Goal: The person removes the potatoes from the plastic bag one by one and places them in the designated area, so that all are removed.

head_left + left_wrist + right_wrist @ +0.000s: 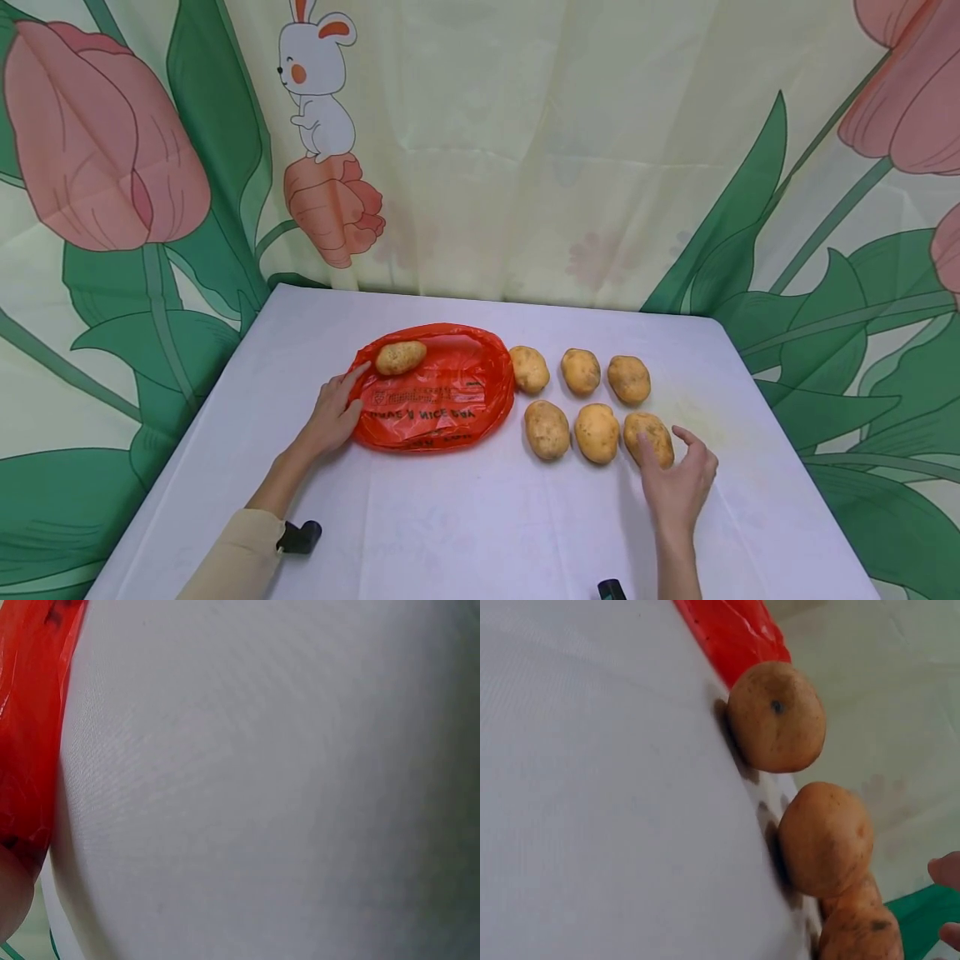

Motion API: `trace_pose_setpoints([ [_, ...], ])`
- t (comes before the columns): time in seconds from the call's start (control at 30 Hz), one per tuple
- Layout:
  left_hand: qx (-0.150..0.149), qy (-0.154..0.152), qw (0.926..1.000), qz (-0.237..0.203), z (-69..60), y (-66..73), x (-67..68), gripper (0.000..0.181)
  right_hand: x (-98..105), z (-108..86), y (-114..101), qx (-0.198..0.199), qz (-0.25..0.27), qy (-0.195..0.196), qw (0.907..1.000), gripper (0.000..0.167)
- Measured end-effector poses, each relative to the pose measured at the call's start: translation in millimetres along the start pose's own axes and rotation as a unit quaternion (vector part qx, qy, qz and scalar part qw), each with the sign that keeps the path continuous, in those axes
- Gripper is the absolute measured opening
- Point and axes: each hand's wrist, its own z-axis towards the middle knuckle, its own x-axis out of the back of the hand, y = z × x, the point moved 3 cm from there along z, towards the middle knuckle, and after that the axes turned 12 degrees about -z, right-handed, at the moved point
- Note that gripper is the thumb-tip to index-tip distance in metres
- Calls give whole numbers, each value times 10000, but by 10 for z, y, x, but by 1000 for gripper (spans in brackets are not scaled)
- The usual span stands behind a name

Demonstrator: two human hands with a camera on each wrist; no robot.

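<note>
- A person's right hand (678,479) spans a potato (657,435), thumb over its left side, fingers spread beyond its right; no closed grasp shows.
- Five more potatoes sit to that hand's left, two in its row (597,433) (547,430) and three farther off (629,381) (581,372) (529,370).
- The left hand (330,421), fingers loose and extended, touches the near side of a red bag (495,417); another potato (401,357) lies in it, just past the fingertips.
- A sound grasp would close evenly around the potato's middle, clear of its neighbour to the left, while light left-hand pressure should steady the thin plastic.
</note>
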Motion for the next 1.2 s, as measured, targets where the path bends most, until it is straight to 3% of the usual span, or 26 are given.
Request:
trace_pose_setpoints([
  [0.13,-10,-6,10000,11,-3,4,-2,62,-2,-77,-209,463,343,253,9980,56],
  [0.27,-23,5,10000,3,-6,7,-4,62,-75,-160,-419,1164,643,399,9903,50],
  [0.53,7,10,10000,9,-11,11,-6,62,-320,-365,-826,2390,1074,222,9648,49],
  [0.93,-34,0,10000,11,-12,-3,-10,62,-718,-711,-1322,3078,1176,-968,9392,48],
  [1.2,-264,79,9996,-91,-22,-4,-12,62,-1042,-867,-1543,3428,1029,-1854,9152,49],
])
